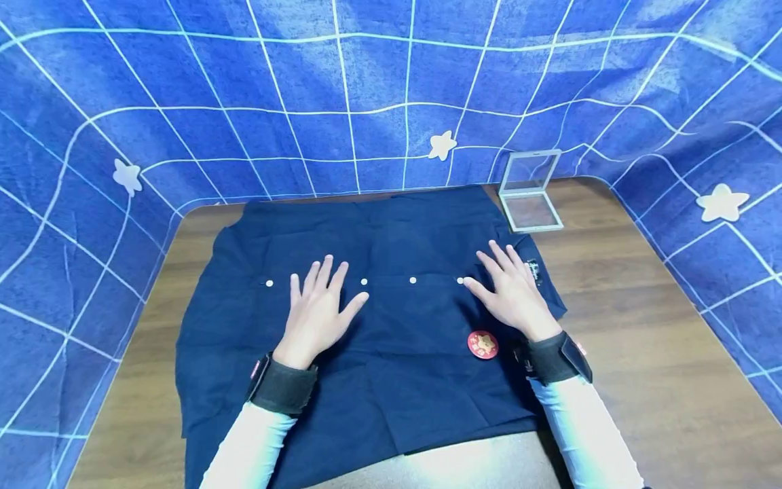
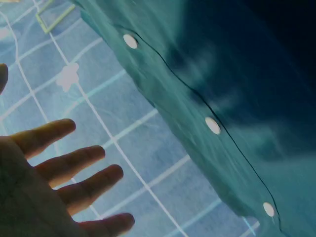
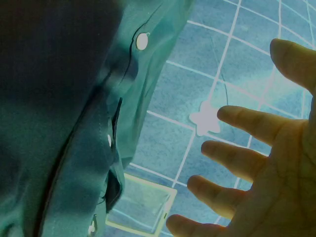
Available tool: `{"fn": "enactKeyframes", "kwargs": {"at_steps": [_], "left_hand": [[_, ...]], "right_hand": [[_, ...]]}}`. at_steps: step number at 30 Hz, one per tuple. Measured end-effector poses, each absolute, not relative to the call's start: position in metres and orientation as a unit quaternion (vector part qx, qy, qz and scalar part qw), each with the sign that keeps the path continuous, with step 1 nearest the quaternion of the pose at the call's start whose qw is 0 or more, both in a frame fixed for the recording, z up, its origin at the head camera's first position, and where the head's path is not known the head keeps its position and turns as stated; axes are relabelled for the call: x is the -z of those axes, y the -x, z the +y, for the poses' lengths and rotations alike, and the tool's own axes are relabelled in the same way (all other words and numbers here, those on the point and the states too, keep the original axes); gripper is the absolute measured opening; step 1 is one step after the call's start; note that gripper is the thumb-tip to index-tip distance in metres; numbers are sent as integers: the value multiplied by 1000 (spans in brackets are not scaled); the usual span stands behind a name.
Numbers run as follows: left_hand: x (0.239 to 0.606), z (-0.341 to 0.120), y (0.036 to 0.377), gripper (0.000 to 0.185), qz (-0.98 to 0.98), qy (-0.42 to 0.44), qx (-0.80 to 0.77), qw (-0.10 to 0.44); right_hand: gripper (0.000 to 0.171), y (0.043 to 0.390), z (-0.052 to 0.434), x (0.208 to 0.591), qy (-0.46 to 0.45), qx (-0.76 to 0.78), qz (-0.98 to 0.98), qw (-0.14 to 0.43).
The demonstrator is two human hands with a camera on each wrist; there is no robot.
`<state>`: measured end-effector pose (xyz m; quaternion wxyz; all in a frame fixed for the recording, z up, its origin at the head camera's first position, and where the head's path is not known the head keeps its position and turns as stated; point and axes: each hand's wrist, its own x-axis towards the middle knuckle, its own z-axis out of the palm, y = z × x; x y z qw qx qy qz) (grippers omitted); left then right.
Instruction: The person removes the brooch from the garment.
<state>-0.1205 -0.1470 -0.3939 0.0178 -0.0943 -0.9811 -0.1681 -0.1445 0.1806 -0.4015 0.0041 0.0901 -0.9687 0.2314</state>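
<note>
A navy button-up shirt [image 1: 391, 387] lies spread over the wooden table, its row of white buttons [image 1: 413, 280] running crosswise. My left hand [image 1: 314, 319], fingers spread, is over the shirt between two of the buttons and holds nothing. Over the shirt's right part is my right hand [image 1: 513, 295], also spread, its thumb near the rightmost button. Below that hand a round red badge [image 1: 482, 345] with a gold star lies on the cloth. Both wrist views show extended fingers apart from the shirt front [image 2: 168, 108]. A label [image 1: 534, 272] is partly hidden beside the right hand.
An open, light-framed hinged case [image 1: 531, 212] with clear panels stands at the table's back right, by the shirt's edge. Blue cloth [image 1: 379, 75] with white grid lines and pale stars [image 1: 442, 145] encloses the table [image 1: 635, 326] at the back and sides.
</note>
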Motion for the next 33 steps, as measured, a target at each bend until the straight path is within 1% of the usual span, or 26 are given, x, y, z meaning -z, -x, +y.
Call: {"fn": "enactKeyframes", "kwargs": {"at_steps": [3,10,15,23,33], "left_hand": [[395,-135,123,71,-975,128,180,14],[397,-105,132,64,-962,205,182,-8],[399,-81,136,58,-957,243,153,-26],[407,-46,136,54,-940,318,110,-50],[417,-17,139,50,-918,384,90,-37]], "right_hand": [[68,144,182,403,-101,-242,-965,14],[57,143,184,407,-150,-250,-955,53],[55,139,189,410,-148,-255,-955,42],[52,130,195,413,-144,-259,-955,15],[45,120,205,420,-155,-255,-954,8]]}}
